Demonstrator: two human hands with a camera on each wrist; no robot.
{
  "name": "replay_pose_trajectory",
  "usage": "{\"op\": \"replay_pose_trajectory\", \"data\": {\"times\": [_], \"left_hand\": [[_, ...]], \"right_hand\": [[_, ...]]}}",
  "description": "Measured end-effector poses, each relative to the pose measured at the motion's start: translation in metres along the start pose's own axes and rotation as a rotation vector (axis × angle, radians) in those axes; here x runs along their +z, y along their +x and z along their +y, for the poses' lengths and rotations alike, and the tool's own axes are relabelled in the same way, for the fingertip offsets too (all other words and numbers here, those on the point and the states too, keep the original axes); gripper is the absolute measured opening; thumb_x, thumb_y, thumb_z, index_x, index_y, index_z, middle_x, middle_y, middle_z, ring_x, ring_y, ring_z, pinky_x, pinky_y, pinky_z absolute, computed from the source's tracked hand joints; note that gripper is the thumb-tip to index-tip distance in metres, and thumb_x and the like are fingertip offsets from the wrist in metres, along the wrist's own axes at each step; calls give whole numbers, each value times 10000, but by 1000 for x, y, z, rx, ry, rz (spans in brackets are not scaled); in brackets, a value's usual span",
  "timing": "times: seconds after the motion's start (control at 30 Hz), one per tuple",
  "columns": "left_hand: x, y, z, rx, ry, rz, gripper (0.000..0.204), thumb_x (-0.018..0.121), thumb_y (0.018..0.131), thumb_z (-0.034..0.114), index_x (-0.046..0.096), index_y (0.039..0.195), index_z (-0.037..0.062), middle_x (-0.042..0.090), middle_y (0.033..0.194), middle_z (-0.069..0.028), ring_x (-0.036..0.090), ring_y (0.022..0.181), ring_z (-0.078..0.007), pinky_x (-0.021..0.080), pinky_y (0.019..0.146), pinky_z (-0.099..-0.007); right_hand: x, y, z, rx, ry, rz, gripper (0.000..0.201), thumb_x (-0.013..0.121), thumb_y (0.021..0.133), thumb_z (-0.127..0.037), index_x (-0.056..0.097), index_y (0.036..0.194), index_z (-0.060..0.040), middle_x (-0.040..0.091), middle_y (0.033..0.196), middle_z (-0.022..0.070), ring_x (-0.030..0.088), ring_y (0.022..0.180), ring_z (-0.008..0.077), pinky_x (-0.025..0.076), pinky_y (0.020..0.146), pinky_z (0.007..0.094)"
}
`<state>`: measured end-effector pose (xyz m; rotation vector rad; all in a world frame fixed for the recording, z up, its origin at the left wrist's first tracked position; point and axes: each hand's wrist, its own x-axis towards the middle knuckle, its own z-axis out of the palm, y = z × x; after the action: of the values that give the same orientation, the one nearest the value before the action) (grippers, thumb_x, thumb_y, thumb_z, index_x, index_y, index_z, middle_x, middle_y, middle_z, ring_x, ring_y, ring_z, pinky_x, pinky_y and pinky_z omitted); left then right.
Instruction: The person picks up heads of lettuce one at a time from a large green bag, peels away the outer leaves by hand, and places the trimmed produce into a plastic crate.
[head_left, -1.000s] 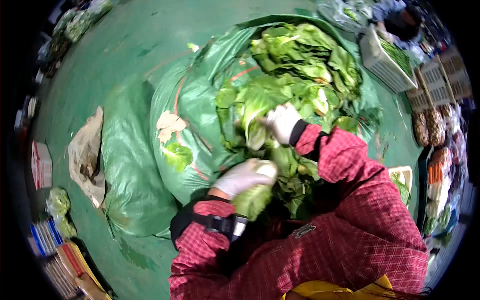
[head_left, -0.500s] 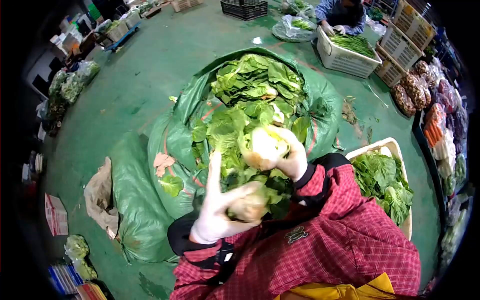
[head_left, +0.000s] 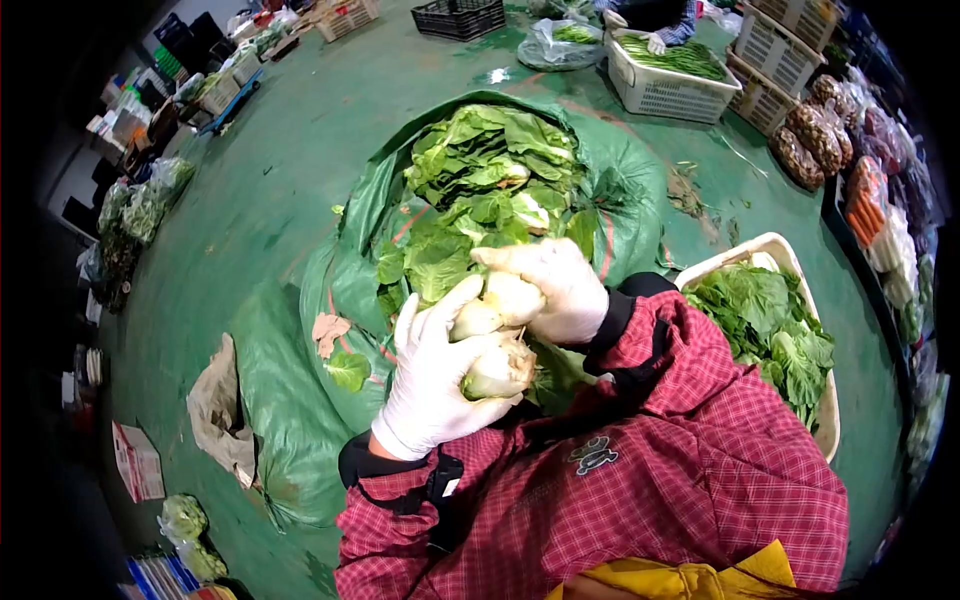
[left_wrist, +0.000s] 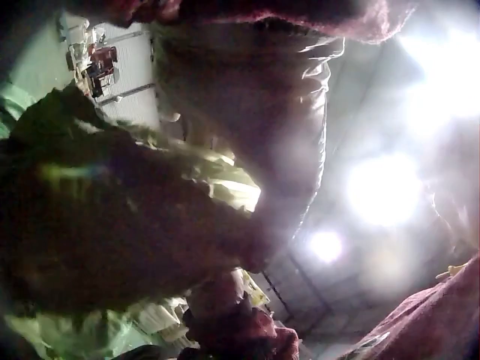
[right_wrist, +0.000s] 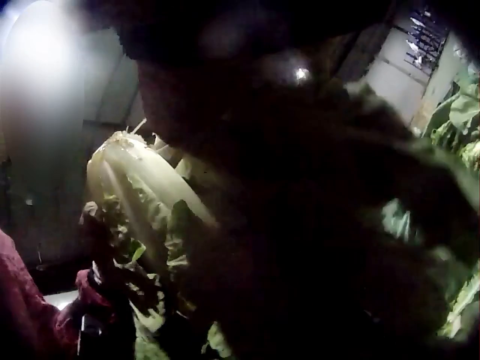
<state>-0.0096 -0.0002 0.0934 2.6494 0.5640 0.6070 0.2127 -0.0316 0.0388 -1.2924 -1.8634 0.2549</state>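
In the head view the gloved left hand (head_left: 425,375) curls round a leafy vegetable's pale base (head_left: 502,368), root end facing right. The gloved right hand (head_left: 565,290) grips another pale-based head (head_left: 513,297) just above it. Between the hands lies a further pale base (head_left: 475,318); which hand bears it I cannot tell. Beyond them, leafy heads (head_left: 490,155) fill an opened green sack (head_left: 375,200). The left wrist view shows dark leaves (left_wrist: 112,217) beside the shadowed left hand (left_wrist: 255,127). A ribbed pale stalk (right_wrist: 142,169) stands out in the right wrist view.
To the right stands a white basket (head_left: 833,410) of leafy greens. Full green sacks (head_left: 290,410) lie at the left with a crumpled cloth (head_left: 220,410). Farther back, another person's gloved hand (head_left: 656,44) is over a crate (head_left: 670,98) of long green vegetables.
The hands have come together with pale bases between them, after the left hand's fingers were spread wide. The head view has tilted up, bringing the right basket and far crates into sight.
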Motion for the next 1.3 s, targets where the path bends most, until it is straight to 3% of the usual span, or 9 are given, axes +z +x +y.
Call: {"op": "replay_pose_trajectory", "data": {"times": [0.33, 0.47, 0.63, 0.77, 0.9, 0.97, 1.1, 1.2, 1.3], "left_hand": [[52, 23, -2, -96, 104, 56, 597, 849, 569, 378, 703, 1084, 114, 528, 1166, -181, 494, 1119, -364, 356, 970, -467], [63, 25, 0, -117, 33, 84, 591, 848, 560, 375, 711, 1072, 113, 574, 1169, -185, 507, 1130, -355, 349, 994, -459], [50, 9, -36, -307, 129, 84, 566, 863, 542, 356, 757, 1051, 131, 351, 1526, -204, 212, 1436, -410, 192, 1168, -516], [28, 9, -33, -96, -532, 82, 593, 838, 564, 313, 727, 1105, 98, 317, 1563, -219, 111, 1494, -435, 131, 1191, -532], [73, -4, -44, -283, -1261, -3, 930, 843, 624, 381, 453, 1357, -37, 481, 1388, -213, 495, 1289, -352, 426, 1060, -464], [86, 4, -37, -392, -1430, -113, 1020, 848, 614, 404, 381, 1396, -56, 535, 1324, -183, 582, 1188, -318, 504, 998, -428], [84, 12, -40, -517, -1283, 11, 913, 812, 599, 299, 466, 1381, -22, 507, 1362, -196, 581, 1189, -305, 500, 996, -412], [61, 61, -44, 10, -478, 38, 605, 829, 585, 265, 713, 1143, 62, 236, 1580, -254, 266, 1459, -379, 220, 1185, -459], [32, 74, -36, 59, -205, 47, 570, 839, 594, 282, 733, 1118, 86, 156, 1609, -271, 100, 1508, -412, 127, 1204, -482]], "right_hand": [[-4, -10, 23, 197, -594, 292, 624, 730, 686, -254, 604, 1297, -235, 638, 1153, -8, 573, 864, 253, 384, 819, 417], [-5, -8, 67, 726, 71, 472, 724, 841, 615, -115, 606, 1298, -163, 640, 1194, 55, 601, 1075, 257, 478, 943, 371], [-25, -30, 77, 470, 821, 368, 831, 784, 645, 32, 491, 1410, -107, 589, 1224, 59, 570, 1144, 175, 456, 1007, 300], [-34, -35, 58, 466, 671, 112, 882, 822, 648, -99, 422, 1434, -96, 584, 1210, 75, 560, 1165, 213, 448, 1032, 351], [0, -43, 16, 220, 606, 99, 968, 839, 732, -249, 291, 1499, -33, 436, 1432, 186, 442, 1328, 293, 343, 1130, 407], [3, -51, 12, 402, 556, 101, 968, 811, 748, -323, 285, 1501, -18, 416, 1442, 240, 432, 1336, 350, 341, 1125, 377], [-1, -40, 28, 507, 646, 22, 712, 804, 767, -274, 526, 1383, -50, 605, 1292, 172, 582, 1198, 307, 447, 1046, 382], [-26, 1, 39, 314, 228, 18, 658, 772, 697, -109, 592, 1330, -122, 661, 1205, 142, 629, 1118, 326, 496, 973, 409], [-31, 28, 57, -24, 10, 341, 646, 640, 627, 30, 617, 1257, -110, 667, 1205, 120, 626, 1109, 332, 482, 975, 424]]}}
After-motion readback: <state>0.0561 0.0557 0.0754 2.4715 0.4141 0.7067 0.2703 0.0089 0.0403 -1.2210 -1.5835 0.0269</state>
